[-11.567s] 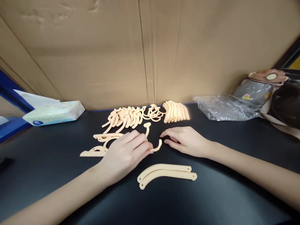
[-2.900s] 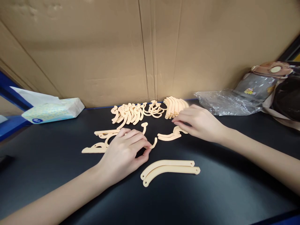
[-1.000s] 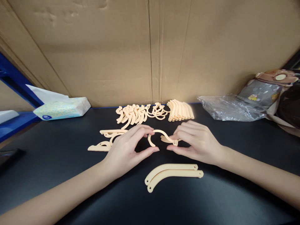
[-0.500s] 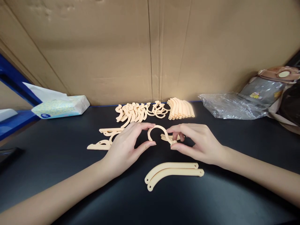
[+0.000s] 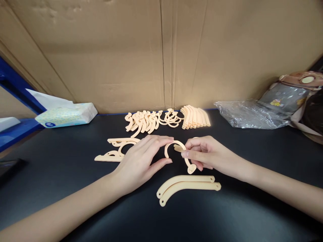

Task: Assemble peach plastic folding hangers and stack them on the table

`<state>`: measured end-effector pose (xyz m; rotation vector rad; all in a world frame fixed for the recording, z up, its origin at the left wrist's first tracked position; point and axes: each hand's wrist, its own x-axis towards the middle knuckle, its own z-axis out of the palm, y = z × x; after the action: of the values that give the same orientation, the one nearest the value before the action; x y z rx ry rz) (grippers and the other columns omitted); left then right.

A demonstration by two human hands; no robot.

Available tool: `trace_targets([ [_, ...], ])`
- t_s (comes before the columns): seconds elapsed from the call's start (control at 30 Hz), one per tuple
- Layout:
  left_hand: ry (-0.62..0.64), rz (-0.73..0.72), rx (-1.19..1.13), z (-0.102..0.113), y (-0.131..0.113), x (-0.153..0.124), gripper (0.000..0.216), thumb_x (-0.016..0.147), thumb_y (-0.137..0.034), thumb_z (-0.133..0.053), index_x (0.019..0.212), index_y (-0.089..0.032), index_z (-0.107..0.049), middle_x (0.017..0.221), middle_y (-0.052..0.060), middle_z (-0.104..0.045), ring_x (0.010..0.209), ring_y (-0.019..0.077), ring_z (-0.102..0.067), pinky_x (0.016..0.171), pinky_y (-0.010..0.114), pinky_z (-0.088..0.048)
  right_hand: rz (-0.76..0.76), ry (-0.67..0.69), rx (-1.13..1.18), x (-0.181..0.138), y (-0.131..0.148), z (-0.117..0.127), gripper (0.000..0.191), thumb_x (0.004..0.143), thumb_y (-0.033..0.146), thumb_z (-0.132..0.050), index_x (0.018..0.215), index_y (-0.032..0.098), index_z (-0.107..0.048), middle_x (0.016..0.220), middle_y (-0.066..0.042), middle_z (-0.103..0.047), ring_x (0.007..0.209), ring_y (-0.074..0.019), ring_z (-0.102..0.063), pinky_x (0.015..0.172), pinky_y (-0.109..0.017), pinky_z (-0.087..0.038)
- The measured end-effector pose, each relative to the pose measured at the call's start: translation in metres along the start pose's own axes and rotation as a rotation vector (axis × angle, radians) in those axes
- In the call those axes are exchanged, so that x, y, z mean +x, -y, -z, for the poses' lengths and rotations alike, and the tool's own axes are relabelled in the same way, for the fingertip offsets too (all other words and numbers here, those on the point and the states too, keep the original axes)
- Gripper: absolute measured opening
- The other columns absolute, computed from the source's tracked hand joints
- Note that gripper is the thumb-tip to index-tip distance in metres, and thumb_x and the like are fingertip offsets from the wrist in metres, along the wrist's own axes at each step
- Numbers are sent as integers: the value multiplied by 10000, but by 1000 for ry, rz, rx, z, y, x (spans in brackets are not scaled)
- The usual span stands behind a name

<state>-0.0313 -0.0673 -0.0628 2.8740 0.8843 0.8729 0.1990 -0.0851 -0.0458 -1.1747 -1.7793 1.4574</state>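
Observation:
Between my hands is a beige plastic hanger hook [image 5: 178, 143], held up above the table with its flat round end tilted down toward me. My right hand [image 5: 208, 153] pinches its shank between thumb and fingers. On the other side, my left hand [image 5: 142, 161] has its thumb and fingertips at the hook's curved free end. Two curved beige hanger arms [image 5: 186, 181] with holed ends lie side by side in front of the hands. Another beige piece [image 5: 178, 148] lies behind the hook, mostly hidden by my right hand.
Beyond my left hand lie several hanger pieces [image 5: 111, 156], partly covered. Along the back are piles of arms [image 5: 142, 121], hooks [image 5: 171, 118] and stacked arms [image 5: 195, 117]. A tissue pack [image 5: 68, 114] stands left; a clear plastic bag [image 5: 247, 114] and a bottle [image 5: 285, 95] stand right.
The hook has shifted slightly right and toward me. My right hand has moved its grip from the flat end up onto the shank, so the round end now shows.

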Motion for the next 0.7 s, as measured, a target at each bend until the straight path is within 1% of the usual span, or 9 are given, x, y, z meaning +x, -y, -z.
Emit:
trace_targets([
  [0.13,-28,-30,26,3,-2,2,402,919,-329,-556,1262,-166,-421,1265,126,-544,1153,219,-534,938,354,-473,42,-39,25,1,2,4,307,848,442,-605,721,172,-535,497,59,-520,399,-44,-372,389,-182,-267],
  [0.2,-56,-94,28,6,-4,0,258,924,-288,-537,1143,-161,-484,1104,109,-602,1009,210,-579,820,325,-495,75,-80,26,2,4,7,312,859,433,-594,707,172,-519,515,51,-540,408,-46,-399,399,-182,-297],
  [0.27,-61,-235,31,9,-7,-6,55,931,-223,-482,931,-183,-520,823,52,-605,767,187,-567,642,301,-461,83,-111,39,3,6,10,323,856,429,-602,689,174,-495,527,46,-555,411,-45,-416,406,-183,-313],
  [0.33,-3,-421,53,11,-14,-14,172,929,-220,-437,770,-198,-500,645,17,-527,607,175,-484,526,307,-380,81,-107,46,4,6,12,325,847,431,-615,696,175,-485,537,44,-565,410,-45,-425,404,-183,-314],
  [0.37,41,-497,64,11,-18,-17,221,929,-260,-435,725,-200,-498,617,12,-506,575,172,-457,498,315,-351,85,-89,48,4,4,13,319,849,432,-612,708,176,-486,544,45,-567,410,-44,-427,401,-183,-312],
  [0.4,69,-526,81,12,-22,-20,258,928,-293,-442,694,-198,-498,606,9,-492,561,168,-441,476,316,-325,92,-70,47,3,2,13,307,857,429,-603,727,176,-489,555,45,-569,414,-43,-428,401,-183,-310],
  [0.47,93,-525,122,13,-31,-22,300,920,-350,-461,666,-196,-506,593,3,-470,552,161,-429,455,314,-300,111,-46,46,1,-2,14,282,883,421,-570,767,175,-495,571,46,-565,423,-42,-428,405,-183,-308],
  [0.53,126,-470,155,14,-36,-20,304,893,-384,-504,654,-196,-498,593,-2,-463,540,152,-415,448,309,-294,125,-50,47,-2,-6,15,267,904,411,-541,790,173,-495,580,46,-556,434,-42,-426,414,-185,-313],
  [0.7,218,-379,109,17,-37,-11,241,858,-313,-549,665,-198,-461,606,-7,-461,562,151,-407,460,295,-300,133,-57,49,-9,-6,12,265,895,406,-557,779,175,-499,586,46,-546,465,-49,-433,440,-184,-335],
])
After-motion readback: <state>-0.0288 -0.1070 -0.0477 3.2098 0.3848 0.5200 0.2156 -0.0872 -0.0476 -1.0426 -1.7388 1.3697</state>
